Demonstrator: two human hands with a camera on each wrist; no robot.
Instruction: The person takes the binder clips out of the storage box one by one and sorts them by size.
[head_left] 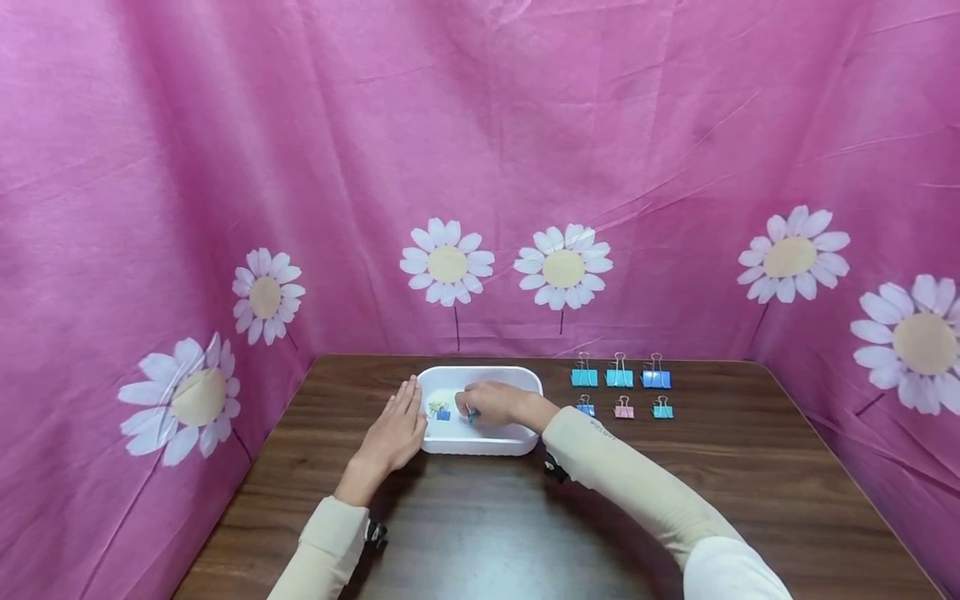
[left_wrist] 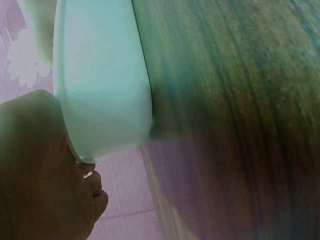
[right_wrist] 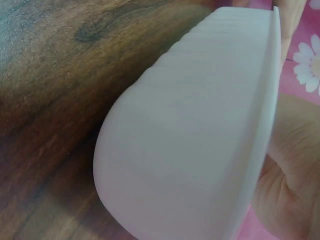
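A white plastic tray (head_left: 480,447) stands near the back edge of the table. My left hand (head_left: 396,425) rests on its left rim with the fingers straight; in the left wrist view that hand (left_wrist: 45,170) lies along the tray's rim (left_wrist: 105,100). Reaching in over the right side, my right hand (head_left: 491,403) has its fingers curled down and pinches a small blue binder clip (head_left: 472,414), mostly hidden by the fingers. Left of it in the tray lie another blue binder clip (head_left: 443,414) and a small yellowish heap (head_left: 437,407).
Right of the tray, binder clips stand in two rows: larger teal ones (head_left: 584,377) and a blue one (head_left: 656,379) behind, smaller blue (head_left: 586,410), pink (head_left: 624,412) and teal (head_left: 662,412) ones in front. A pink flowered curtain (head_left: 495,150) hangs around the brown wooden table (head_left: 480,517).
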